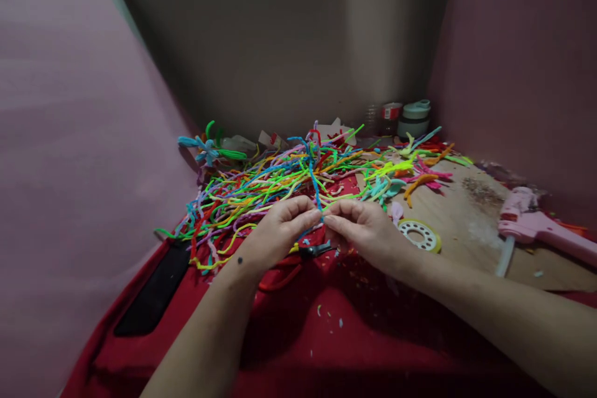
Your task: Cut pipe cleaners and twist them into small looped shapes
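Note:
A blue pipe cleaner (314, 183) rises from between my fingertips, its upper end bent over in front of the pile. My left hand (289, 221) pinches it near its lower part. Close beside, almost touching, my right hand (357, 224) pinches the same pipe cleaner with thumb and forefinger. Just behind both hands spreads a heap of loose pipe cleaners (242, 193) in many colours. Below my fingers lies a dark-handled tool (317, 249), partly covered by my left hand, so its kind is unclear.
A red cloth (321, 336) with small scraps covers the table. On the right, a pink glue gun (527, 224) and a tape roll (420, 236) rest on a wooden board (459, 214). A black flat object (153, 289) lies left. A lidded cup (414, 119) stands at the back.

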A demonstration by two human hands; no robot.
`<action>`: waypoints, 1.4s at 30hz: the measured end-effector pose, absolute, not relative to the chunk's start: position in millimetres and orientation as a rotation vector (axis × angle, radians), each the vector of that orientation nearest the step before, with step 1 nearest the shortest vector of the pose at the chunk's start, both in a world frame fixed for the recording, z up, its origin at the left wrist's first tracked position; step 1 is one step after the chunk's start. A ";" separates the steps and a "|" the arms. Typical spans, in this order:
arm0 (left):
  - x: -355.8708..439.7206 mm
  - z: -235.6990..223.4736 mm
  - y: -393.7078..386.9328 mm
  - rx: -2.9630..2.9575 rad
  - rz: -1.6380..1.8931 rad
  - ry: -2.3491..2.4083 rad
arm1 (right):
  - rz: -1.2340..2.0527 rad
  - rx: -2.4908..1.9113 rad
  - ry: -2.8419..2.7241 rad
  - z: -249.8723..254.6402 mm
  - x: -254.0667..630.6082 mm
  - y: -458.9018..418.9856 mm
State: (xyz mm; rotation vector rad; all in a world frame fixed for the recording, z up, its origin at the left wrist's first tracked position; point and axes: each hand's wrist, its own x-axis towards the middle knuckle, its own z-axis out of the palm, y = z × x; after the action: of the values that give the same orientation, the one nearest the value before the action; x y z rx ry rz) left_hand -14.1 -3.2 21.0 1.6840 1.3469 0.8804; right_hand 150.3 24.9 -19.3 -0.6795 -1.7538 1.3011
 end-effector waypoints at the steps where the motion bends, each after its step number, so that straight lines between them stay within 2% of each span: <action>1: -14.6 22.8 -2.8 1.732 0.876 1.390 | 1.461 -0.699 -1.681 -17.9 149.7 26.4; 4: -14.8 25.7 -1.5 1.828 0.877 1.482 | 1.669 -0.779 -1.531 -14.8 148.5 29.3; 9: -10.1 19.0 -0.1 1.976 0.934 1.580 | 1.595 -0.848 -1.518 -15.7 148.6 30.2; 16: -5.0 9.9 -1.0 2.269 0.910 1.696 | 1.031 -0.814 -1.793 -26.3 150.8 30.5; 18: -4.8 10.7 -2.2 2.267 0.857 1.651 | 0.860 -0.760 -1.812 -26.4 151.1 28.5; 22: -3.4 11.3 -4.2 2.256 0.732 1.429 | 0.286 -0.584 -1.869 -23.7 153.8 26.1; 25: -3.3 11.2 -4.1 2.248 0.725 1.368 | 0.153 -0.611 -1.984 -23.1 155.6 27.3; 27: -4.2 12.5 -3.5 2.205 0.747 1.451 | 0.297 -0.706 -1.998 -22.3 155.7 28.4; 32: -6.6 17.8 -0.9 2.086 0.786 1.563 | 1.226 -0.835 -1.791 -15.7 153.9 30.7; 34: -6.8 17.7 0.4 2.085 0.793 1.574 | 1.471 -0.836 -1.685 -14.0 153.7 32.1; 39: -6.7 15.0 2.6 2.065 0.853 1.561 | 1.856 -0.831 -1.495 -14.8 153.5 34.8; 42: -6.4 17.1 2.1 2.032 0.899 1.565 | 1.935 -0.868 -1.417 -14.9 152.7 34.2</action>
State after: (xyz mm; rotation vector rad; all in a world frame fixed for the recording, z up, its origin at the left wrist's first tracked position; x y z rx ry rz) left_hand -6.4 2.1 17.1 2.0316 1.5652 0.8992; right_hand 152.7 34.2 -14.9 -0.8680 -1.4168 1.9355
